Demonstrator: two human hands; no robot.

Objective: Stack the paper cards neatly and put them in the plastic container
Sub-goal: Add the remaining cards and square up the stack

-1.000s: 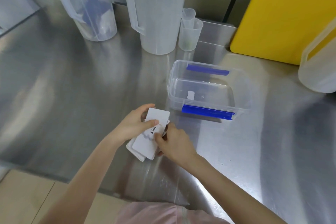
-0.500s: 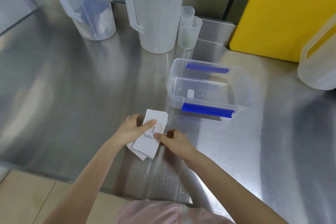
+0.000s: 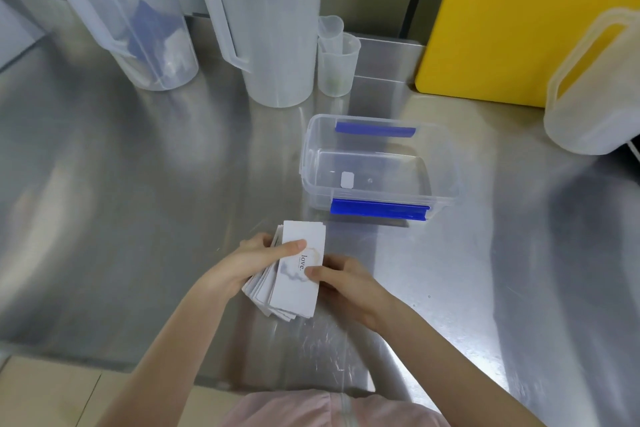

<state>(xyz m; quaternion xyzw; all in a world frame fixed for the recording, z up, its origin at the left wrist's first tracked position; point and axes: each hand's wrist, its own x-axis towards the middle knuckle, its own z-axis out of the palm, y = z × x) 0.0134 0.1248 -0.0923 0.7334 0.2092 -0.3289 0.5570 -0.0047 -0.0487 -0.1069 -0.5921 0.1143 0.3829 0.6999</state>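
At the near edge of the steel counter a piece of pink clothing of the person is visible. Both hands are closed on one stack of paper cards. The left hand grips the stack from its left side, with the thumb lying across the top card. The right hand grips it from the right side, with the thumb pressed on the card's right edge. The top card is white with the printed word "love." and a pale grey mark. Under it the other cards fan out to the left, so the stack is not even. The picture does not show clearly if the stack touches the counter or is lifted a little.

Farther away and to the right stands the clear plastic container with blue clips on its long sides. It is open, apart from the cards, and has only a small white label on its bottom.

Behind it stand a small measuring cup, a large translucent pitcher, a second pitcher at the left, a yellow board and another translucent jug at the right.
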